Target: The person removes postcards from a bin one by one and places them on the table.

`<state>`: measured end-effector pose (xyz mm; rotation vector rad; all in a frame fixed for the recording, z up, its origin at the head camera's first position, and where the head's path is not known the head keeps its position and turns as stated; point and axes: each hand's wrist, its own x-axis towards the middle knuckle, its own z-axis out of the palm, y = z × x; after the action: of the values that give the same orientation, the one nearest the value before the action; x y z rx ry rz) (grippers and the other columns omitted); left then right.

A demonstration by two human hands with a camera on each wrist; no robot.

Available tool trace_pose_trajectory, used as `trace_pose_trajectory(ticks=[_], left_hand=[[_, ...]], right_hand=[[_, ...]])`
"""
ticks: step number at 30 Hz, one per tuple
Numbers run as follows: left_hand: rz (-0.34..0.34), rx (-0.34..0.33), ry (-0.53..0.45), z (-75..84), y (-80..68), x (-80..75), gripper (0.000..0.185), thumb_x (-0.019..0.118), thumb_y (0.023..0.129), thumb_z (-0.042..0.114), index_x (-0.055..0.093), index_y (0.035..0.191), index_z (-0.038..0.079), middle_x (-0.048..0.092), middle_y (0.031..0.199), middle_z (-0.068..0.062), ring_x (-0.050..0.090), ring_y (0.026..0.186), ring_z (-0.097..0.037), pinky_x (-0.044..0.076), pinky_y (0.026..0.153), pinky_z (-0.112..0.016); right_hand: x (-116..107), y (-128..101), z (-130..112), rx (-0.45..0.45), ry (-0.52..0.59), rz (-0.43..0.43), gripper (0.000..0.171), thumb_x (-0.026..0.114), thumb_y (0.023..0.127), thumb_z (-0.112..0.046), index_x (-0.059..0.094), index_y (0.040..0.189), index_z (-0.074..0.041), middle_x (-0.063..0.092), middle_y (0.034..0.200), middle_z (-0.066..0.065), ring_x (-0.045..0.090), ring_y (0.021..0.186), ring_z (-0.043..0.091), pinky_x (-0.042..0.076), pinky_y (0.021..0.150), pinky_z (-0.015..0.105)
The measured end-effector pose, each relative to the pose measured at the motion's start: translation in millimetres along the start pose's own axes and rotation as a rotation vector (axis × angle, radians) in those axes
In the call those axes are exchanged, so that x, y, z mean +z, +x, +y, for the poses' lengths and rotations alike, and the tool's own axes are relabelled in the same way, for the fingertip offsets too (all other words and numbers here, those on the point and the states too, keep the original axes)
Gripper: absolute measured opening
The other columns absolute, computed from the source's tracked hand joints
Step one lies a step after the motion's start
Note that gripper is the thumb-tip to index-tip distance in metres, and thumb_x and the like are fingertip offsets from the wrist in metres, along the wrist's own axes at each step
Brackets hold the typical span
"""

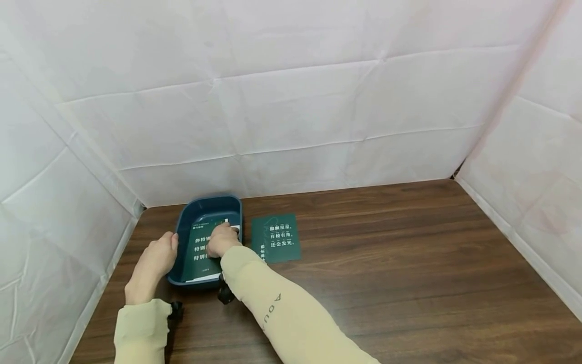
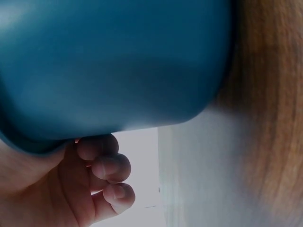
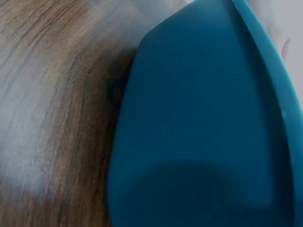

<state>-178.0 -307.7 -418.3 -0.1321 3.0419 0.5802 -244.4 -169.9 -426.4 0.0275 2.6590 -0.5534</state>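
Observation:
A dark blue plastic tray stands at the left of the table, its outer wall filling much of both wrist views. Inside it lies a dark green card with white printed characters, pale edges showing around it. My left hand grips the tray's left rim; in the left wrist view, curled fingers rest against the outside below the rim. My right hand reaches over the right side of the tray onto the card, and I cannot tell whether its hidden fingertips pinch it.
Another green printed card lies flat on the wooden table, just right of the tray. White sheeting walls the table at the back and both sides. The tray stands near the back left corner.

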Motion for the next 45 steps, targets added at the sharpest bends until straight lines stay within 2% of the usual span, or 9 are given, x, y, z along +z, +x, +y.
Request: trace_pose_trajectory(ticks=[4, 10, 17, 22, 30, 34, 37, 40, 45], left_hand=[[0.004, -0.002, 0.002, 0.8, 0.4, 0.5, 0.040, 0.025, 0.108, 0.021, 0.049, 0.110, -0.011, 0.058, 0.101, -0.038, 0.059, 0.093, -0.053, 0.045, 0.077, -0.059], [0.017, 0.007, 0.003, 3.9, 2.5, 0.3, 0.040, 0.026, 0.107, 0.020, 0.049, 0.111, -0.012, 0.058, 0.102, -0.039, 0.058, 0.094, -0.054, 0.045, 0.077, -0.061], [0.027, 0.022, -0.002, 7.5, 4.9, 4.2, 0.039, 0.026, 0.107, 0.021, 0.050, 0.107, -0.010, 0.058, 0.100, -0.039, 0.058, 0.093, -0.055, 0.044, 0.076, -0.061], [0.010, 0.028, -0.004, 10.0, 6.5, 3.5, 0.039, 0.026, 0.108, 0.020, 0.050, 0.107, -0.010, 0.060, 0.095, -0.035, 0.058, 0.092, -0.054, 0.045, 0.075, -0.060], [0.000, 0.032, 0.001, 12.0, 8.7, 3.0, 0.039, 0.026, 0.107, 0.019, 0.050, 0.108, -0.011, 0.059, 0.097, -0.036, 0.058, 0.094, -0.055, 0.044, 0.077, -0.061], [-0.009, 0.048, 0.000, 11.4, 9.6, 2.6, 0.040, 0.025, 0.107, 0.020, 0.049, 0.108, -0.011, 0.059, 0.094, -0.035, 0.058, 0.092, -0.055, 0.045, 0.075, -0.060], [-0.018, 0.058, -0.002, 10.0, 10.4, 2.2, 0.041, 0.024, 0.108, 0.020, 0.049, 0.106, -0.011, 0.059, 0.090, -0.032, 0.059, 0.089, -0.053, 0.045, 0.073, -0.058], [-0.019, 0.061, -0.001, 7.9, 11.1, 1.3, 0.040, 0.023, 0.108, 0.021, 0.049, 0.103, -0.010, 0.059, 0.088, -0.032, 0.059, 0.087, -0.053, 0.045, 0.071, -0.058], [-0.015, 0.053, 0.000, 3.5, 8.4, -1.5, 0.040, 0.023, 0.108, 0.021, 0.049, 0.102, -0.009, 0.059, 0.087, -0.032, 0.060, 0.086, -0.052, 0.045, 0.070, -0.058]], right_hand=[[0.1, 0.7, 1.1, -0.022, -0.022, 0.000, 0.080, 0.077, 0.082, -0.037, 0.037, 0.145, -0.005, 0.052, 0.131, 0.013, 0.056, 0.113, 0.023, 0.050, 0.086, 0.031], [0.5, -2.0, 4.2, -0.012, 0.105, 0.040, 0.094, 0.078, 0.079, -0.050, 0.033, 0.147, -0.005, 0.047, 0.137, 0.018, 0.053, 0.120, 0.024, 0.050, 0.089, 0.036], [-1.3, -0.5, 10.7, -0.036, -0.021, 0.072, 0.094, 0.080, 0.075, -0.053, 0.039, 0.142, -0.003, 0.052, 0.131, 0.015, 0.057, 0.115, 0.024, 0.052, 0.086, 0.032], [-4.4, 3.4, 13.2, 0.001, 0.036, 0.054, 0.093, 0.083, 0.071, -0.052, 0.042, 0.137, -0.001, 0.055, 0.123, 0.017, 0.059, 0.113, 0.024, 0.052, 0.085, 0.031], [-4.1, 7.4, 19.2, -0.102, 0.104, 0.082, 0.082, 0.077, 0.083, -0.043, 0.041, 0.141, 0.001, 0.059, 0.122, 0.013, 0.064, 0.101, 0.023, 0.053, 0.078, 0.030], [-8.4, 0.4, 21.8, -0.188, 0.117, 0.101, 0.041, 0.074, 0.088, -0.038, 0.069, 0.109, -0.003, 0.068, 0.098, 0.005, 0.065, 0.079, 0.016, 0.052, 0.065, 0.026], [-11.0, -3.8, 22.2, -0.237, 0.144, 0.116, 0.027, 0.072, 0.091, -0.032, 0.070, 0.076, -0.010, 0.063, 0.066, 0.002, 0.059, 0.056, 0.013, 0.047, 0.053, 0.025], [-16.6, -8.0, 20.6, -0.240, 0.193, 0.105, 0.029, 0.068, 0.093, -0.027, 0.066, 0.071, -0.009, 0.059, 0.053, 0.002, 0.056, 0.045, 0.014, 0.045, 0.048, 0.024], [-25.1, -11.6, 17.1, -0.246, 0.291, 0.052, 0.025, 0.064, 0.096, -0.019, 0.065, 0.074, -0.007, 0.060, 0.052, 0.007, 0.063, 0.045, 0.018, 0.047, 0.046, 0.025]])
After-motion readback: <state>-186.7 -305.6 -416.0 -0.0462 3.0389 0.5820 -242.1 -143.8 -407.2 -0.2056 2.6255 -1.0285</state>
